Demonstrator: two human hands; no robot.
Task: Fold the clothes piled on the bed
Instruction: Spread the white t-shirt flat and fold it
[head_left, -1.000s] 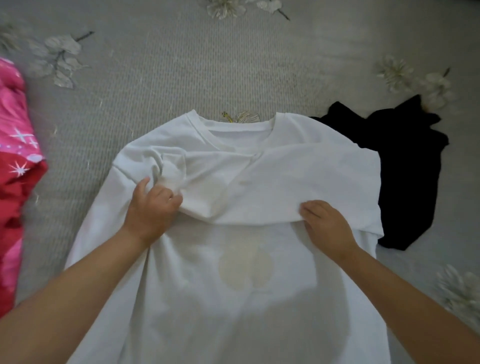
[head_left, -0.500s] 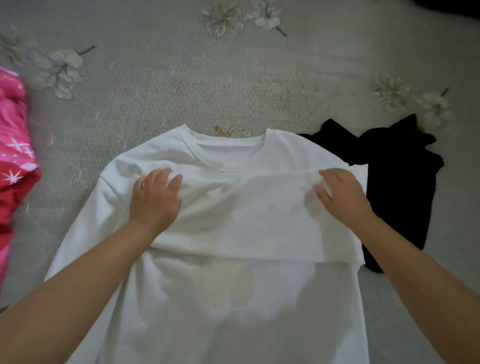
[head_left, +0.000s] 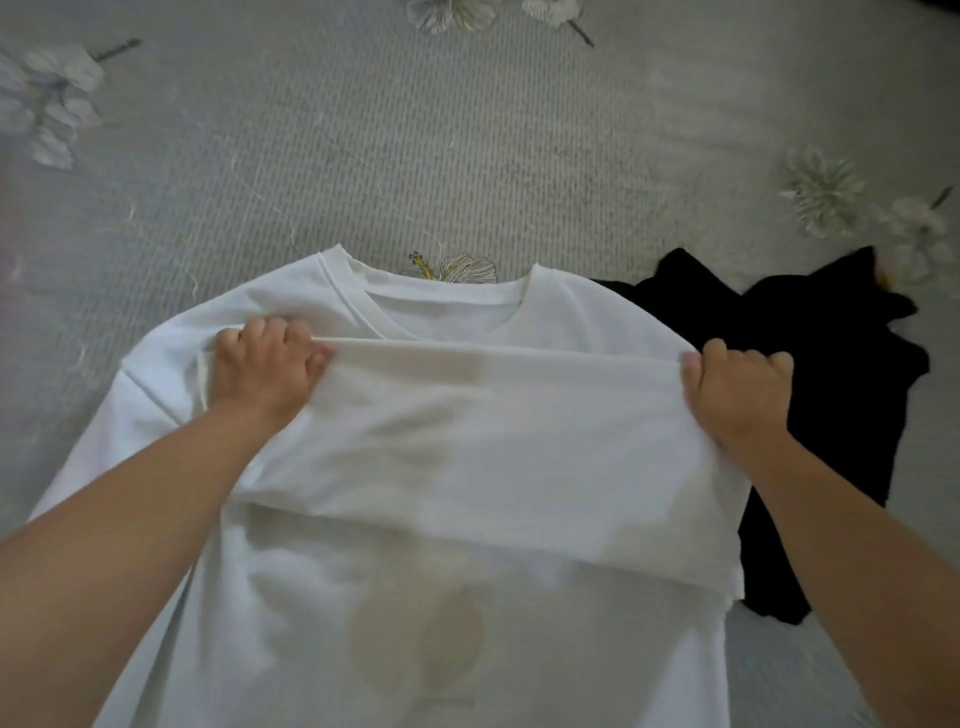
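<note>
Both hands grip one folded edge of the white shirt (head_left: 467, 441): left hand (head_left: 265, 369) near the left shoulder, right hand (head_left: 737, 395) at the right side, edge stretched crosswise between them. It lies flat on the bed (head_left: 363, 156), collar away from the person, black garment (head_left: 810, 374) beside it. Next, I'd guess, that edge goes toward the collar.

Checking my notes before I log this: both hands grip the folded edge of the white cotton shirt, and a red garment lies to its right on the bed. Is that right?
Only the colour is wrong: the garment right of the white cotton shirt is black, as the head view shows. Both hands, left and right, do grip the folded edge.
</note>
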